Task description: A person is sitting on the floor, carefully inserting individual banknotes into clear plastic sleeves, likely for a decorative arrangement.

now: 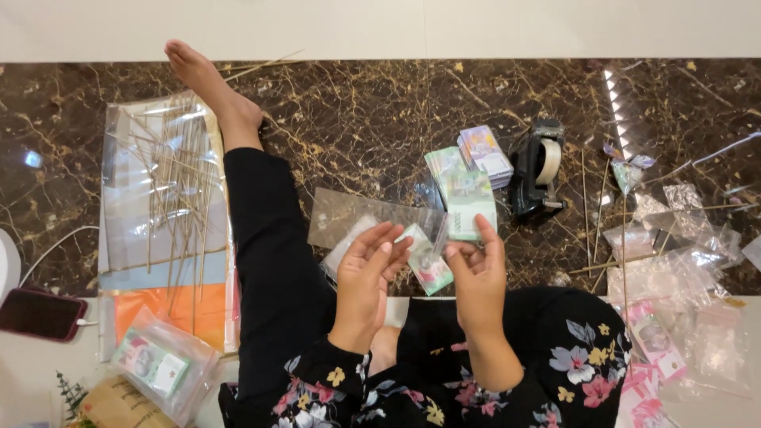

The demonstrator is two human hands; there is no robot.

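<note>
Holding a folded green note (429, 268) between both hands, I keep my left hand (366, 277) cupped behind it, fingers half curled and touching its left edge, while my right hand (478, 277) pinches its upper right corner between thumb and fingertips. A clear sleeve (372, 215) lies flat on the floor just behind the note, its mouth toward my right hand. To do this well, I judge I should keep the note's fold tight and its edges square, hold it by the corners so it does not buckle, and lift the sleeve's mouth with one fingertip before anything goes near it; thin plastic tends to cling and crease.

My legs (273, 261) hem me in close: one stretches out on the left, the other knee is bent under my right arm. Between them the dark marble floor (372, 119) gives a small working patch. Just beyond my right hand sit the note stacks (469, 176), and beside them the black tape dispenser (537, 168), near enough to knock. Thin sticks (178, 182) lie on plastic sheets far left, a phone (41, 314) at the left edge, and more sleeves (686, 254) crowd the right. The widest open room is straight ahead, toward the pale wall (380, 28).
</note>
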